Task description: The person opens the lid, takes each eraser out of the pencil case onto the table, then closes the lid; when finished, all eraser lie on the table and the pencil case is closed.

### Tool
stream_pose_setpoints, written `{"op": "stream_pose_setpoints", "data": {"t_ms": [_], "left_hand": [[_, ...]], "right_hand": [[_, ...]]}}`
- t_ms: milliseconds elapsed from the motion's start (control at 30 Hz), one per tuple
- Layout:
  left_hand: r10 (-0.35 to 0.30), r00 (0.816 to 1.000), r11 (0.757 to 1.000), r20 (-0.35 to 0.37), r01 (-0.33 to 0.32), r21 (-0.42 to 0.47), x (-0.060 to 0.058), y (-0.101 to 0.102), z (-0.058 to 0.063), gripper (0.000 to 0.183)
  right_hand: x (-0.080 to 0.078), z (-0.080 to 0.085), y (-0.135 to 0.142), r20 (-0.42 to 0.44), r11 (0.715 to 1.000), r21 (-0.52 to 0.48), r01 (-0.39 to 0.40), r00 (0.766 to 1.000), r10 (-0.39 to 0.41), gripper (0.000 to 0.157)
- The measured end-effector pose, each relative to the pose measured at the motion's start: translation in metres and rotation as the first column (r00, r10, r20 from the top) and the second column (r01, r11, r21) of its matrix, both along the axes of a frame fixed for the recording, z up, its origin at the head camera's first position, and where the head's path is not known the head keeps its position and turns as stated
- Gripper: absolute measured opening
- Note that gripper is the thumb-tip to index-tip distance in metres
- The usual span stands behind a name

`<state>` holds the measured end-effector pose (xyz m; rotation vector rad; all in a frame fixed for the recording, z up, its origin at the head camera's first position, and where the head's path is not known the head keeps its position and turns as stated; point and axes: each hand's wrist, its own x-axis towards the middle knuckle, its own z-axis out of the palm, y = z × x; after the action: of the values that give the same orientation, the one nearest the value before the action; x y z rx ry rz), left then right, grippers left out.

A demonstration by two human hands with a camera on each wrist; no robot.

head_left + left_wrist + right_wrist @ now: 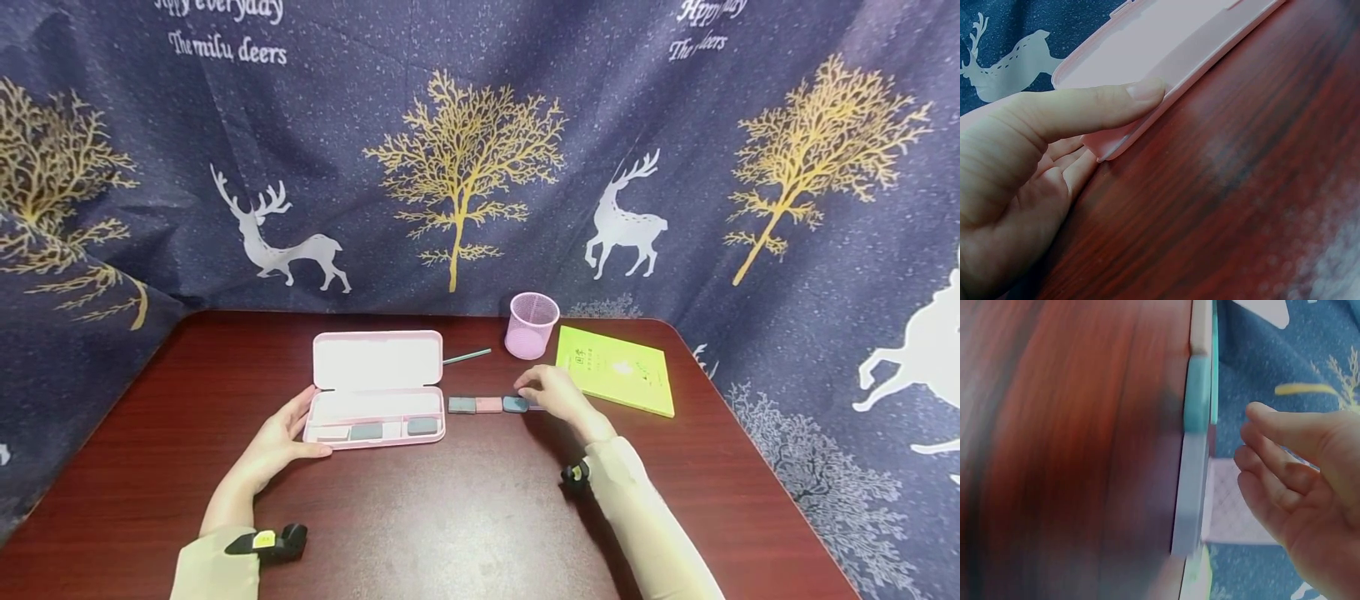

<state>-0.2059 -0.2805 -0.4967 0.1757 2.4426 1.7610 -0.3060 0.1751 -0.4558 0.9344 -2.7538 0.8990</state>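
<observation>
An open pink pencil case (375, 445) lies left of centre with its lid (377, 360) tipped back. My left hand (273, 442) grips its left end, the thumb (1110, 109) over the front rim and the fingers round the side. Several small block-like erasers, among them a grey one (366, 431) and a blue-grey one (422, 426), lie in its front compartment. To the right runs a row of similar blocks: green-grey (462, 405), pink (489, 405), blue (514, 404) and lavender (1190, 494), partly hidden in the head view. Above its right end hovers my right hand (558, 393), fingers loosely bent and holding nothing.
Behind the row lies a thin green pencil-like stick (467, 357), its left end by the lid. A pink mesh pen cup (527, 342) stands at the back edge. Right of it is a yellow-green book (622, 371). A dark patterned cloth (420, 208) hangs behind the table.
</observation>
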Motion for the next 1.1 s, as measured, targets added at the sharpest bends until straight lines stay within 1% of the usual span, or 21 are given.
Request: {"op": "stream_pose_setpoints", "data": {"t_ms": [100, 200, 267, 467, 567, 767, 833, 1100], "left_hand": [[0.001, 1.000, 1.000, -0.001, -0.001, 0.003, 0.000, 0.000, 0.000, 0.111], [0.002, 1.000, 1.000, -0.004, -0.002, 0.007, 0.000, 0.000, -0.001, 0.111], [0.002, 1.000, 1.000, -0.006, -0.002, 0.013, 0.000, 0.000, -0.002, 0.111], [0.007, 1.000, 1.000, -0.010, -0.006, 0.018, 0.000, 0.000, -0.002, 0.111], [0.009, 1.000, 1.000, -0.010, -0.009, 0.014, 0.001, 0.000, -0.002, 0.111], [0.011, 1.000, 1.000, -0.005, -0.011, 0.024, 0.002, 0.000, 0.000, 0.111], [0.007, 1.000, 1.000, -0.007, -0.007, 0.024, 0.003, 0.000, 0.000, 0.111], [0.010, 1.000, 1.000, -0.009, -0.010, 0.005, 0.002, 0.001, 0.001, 0.109]], "right_hand": [[0.005, 0.008, -0.018, 0.019, 1.000, 0.005, 0.024, 1.000, -0.024, 0.007], [0.007, 0.010, -0.035, 0.004, 0.999, 0.022, 0.034, 0.999, -0.034, 0.006], [0.009, 0.013, -0.045, 0.004, 0.999, 0.015, 0.034, 0.999, -0.034, 0.006], [0.016, 0.018, -0.077, 0.002, 0.997, -0.072, -0.012, 1.000, 0.012, 0.008], [0.019, 0.018, -0.095, -0.013, 0.995, -0.094, -0.040, 0.999, 0.039, 0.008], [0.025, 0.017, -0.130, -0.023, 0.995, -0.061, -0.085, 0.996, 0.083, 0.010], [0.029, 0.018, -0.142, -0.014, 0.994, -0.050, -0.095, 0.995, 0.095, 0.011], [0.049, 0.018, -0.189, -0.028, 0.992, 0.044, -0.118, 0.992, 0.120, 0.013]]}}
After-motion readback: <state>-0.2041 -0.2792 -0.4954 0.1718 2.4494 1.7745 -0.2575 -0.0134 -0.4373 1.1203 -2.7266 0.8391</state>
